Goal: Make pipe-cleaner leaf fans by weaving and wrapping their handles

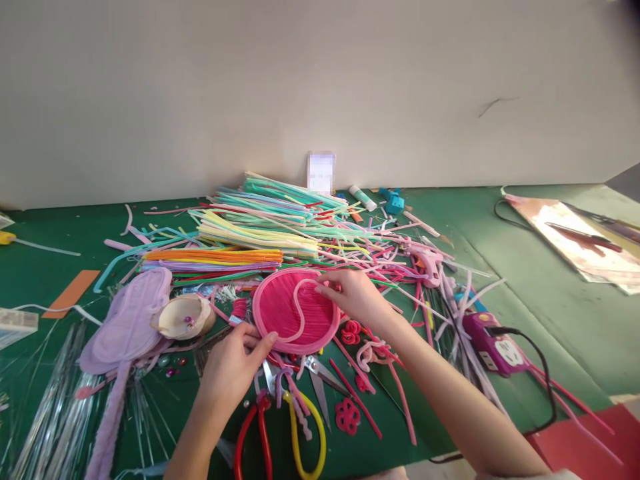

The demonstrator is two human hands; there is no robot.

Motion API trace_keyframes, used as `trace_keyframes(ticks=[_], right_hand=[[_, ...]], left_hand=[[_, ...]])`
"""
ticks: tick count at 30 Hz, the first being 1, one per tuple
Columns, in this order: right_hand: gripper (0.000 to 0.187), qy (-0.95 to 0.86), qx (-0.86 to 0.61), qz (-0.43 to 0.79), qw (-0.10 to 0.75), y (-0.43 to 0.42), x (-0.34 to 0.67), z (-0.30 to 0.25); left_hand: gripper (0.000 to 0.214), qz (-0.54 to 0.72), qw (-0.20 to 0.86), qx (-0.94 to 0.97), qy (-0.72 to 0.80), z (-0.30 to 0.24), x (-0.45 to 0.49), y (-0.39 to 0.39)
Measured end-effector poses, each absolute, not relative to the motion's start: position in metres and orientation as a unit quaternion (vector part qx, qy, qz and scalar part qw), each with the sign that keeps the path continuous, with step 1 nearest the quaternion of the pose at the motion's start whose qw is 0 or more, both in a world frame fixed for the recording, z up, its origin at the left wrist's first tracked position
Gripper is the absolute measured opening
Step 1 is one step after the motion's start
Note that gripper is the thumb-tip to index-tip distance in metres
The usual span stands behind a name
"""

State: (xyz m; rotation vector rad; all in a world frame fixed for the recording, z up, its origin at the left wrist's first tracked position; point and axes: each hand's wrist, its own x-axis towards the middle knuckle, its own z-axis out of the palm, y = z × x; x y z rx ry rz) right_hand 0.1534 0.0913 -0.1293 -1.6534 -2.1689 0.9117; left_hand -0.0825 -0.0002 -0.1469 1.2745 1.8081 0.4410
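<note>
A round, deep-pink disc (pixel 280 303) with a lighter pink fuzzy rim lies at the middle front. Across its face runs a light pink pipe cleaner (pixel 301 310) bent into an S curve. My right hand (pixel 353 297) pinches the upper end of this pipe cleaner near the disc's top right. At the lower left rim, the thumb and fingers of my left hand (pixel 235 360) grip the disc, close to the curve's lower end. Below the disc are a red-handled tool (pixel 264 433), yellow handles (pixel 297 437) and metal scissor blades (pixel 320 383).
Piles of coloured pipe cleaners (pixel 260 233) spread behind the disc. A lilac fuzzy piece (pixel 127 313) and a small bowl with beads (pixel 175 317) sit left. Rightward are a pink glue gun (pixel 425 260) and a purple power socket (pixel 495 343) with a cord. Pink flowers (pixel 347 417) lie in front.
</note>
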Motion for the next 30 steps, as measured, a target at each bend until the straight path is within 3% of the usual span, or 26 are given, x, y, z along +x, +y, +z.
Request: trace_keyframes(ticks=[10, 14, 18, 21, 27, 30], right_hand=[[0.035, -0.742, -0.597, 0.286, 0.107, 0.074, 0.154, -0.121], [0.047, -0.794, -0.492, 0.3, 0.191, 0.064, 0.152, -0.119], [0.072, -0.764, -0.405, 0.433, 0.256, 0.057, 0.149, -0.113], [0.065, -0.726, -0.437, 0.439, 0.297, 0.056, 0.142, -0.11], [0.019, -0.678, -0.512, 0.391, 0.353, 0.062, 0.125, -0.118], [0.016, -0.702, -0.506, 0.357, 0.352, 0.068, 0.123, -0.122]], left_hand=[[0.036, 0.286, 0.462, 0.447, 0.711, -0.163, -0.077, 0.001], [0.041, 0.334, 0.502, 0.415, 0.681, -0.168, -0.078, -0.001], [0.046, 0.374, 0.527, 0.382, 0.66, -0.168, -0.078, -0.002], [0.044, 0.38, 0.534, 0.376, 0.655, -0.163, -0.075, -0.002], [0.041, 0.361, 0.559, 0.357, 0.656, -0.148, -0.065, -0.008], [0.042, 0.354, 0.567, 0.346, 0.658, -0.147, -0.063, -0.01]])
